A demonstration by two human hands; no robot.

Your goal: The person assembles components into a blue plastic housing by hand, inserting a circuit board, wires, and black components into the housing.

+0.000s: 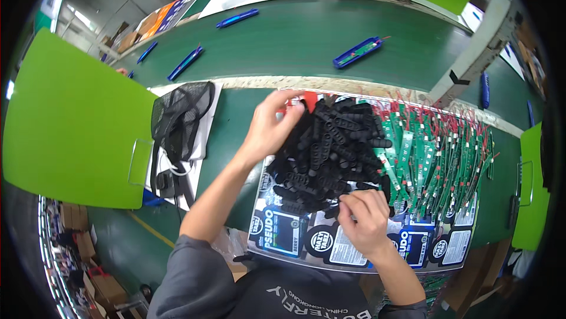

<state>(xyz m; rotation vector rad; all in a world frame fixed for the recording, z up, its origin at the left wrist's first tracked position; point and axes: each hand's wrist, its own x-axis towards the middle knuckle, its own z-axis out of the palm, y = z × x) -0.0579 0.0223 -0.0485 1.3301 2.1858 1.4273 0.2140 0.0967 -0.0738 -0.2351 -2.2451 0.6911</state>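
A heap of small black plastic parts with rounded ends and slots [330, 148] lies on a sheet printed with package pictures [312, 233]. My left hand [271, 124] is at the heap's far left corner, thumb and fingers curled toward each other beside a red thing [311, 101]. What sits between those fingertips is too unclear to name. At the near edge of the heap, my right hand [367, 219] has its thumb and fingers pinched together against the black parts. Whatever it grips is hidden by the fingers. Right of the heap lie many narrow green circuit boards with red wires [433, 154].
Beyond the bench runs a green conveyor belt [283, 48] carrying blue casings, one with a board inside [358, 53]. A black mesh bag [183, 113] lies at left. Bright green panels [76, 124] stand at the sides, and a white metal post [480, 42] rises at right.
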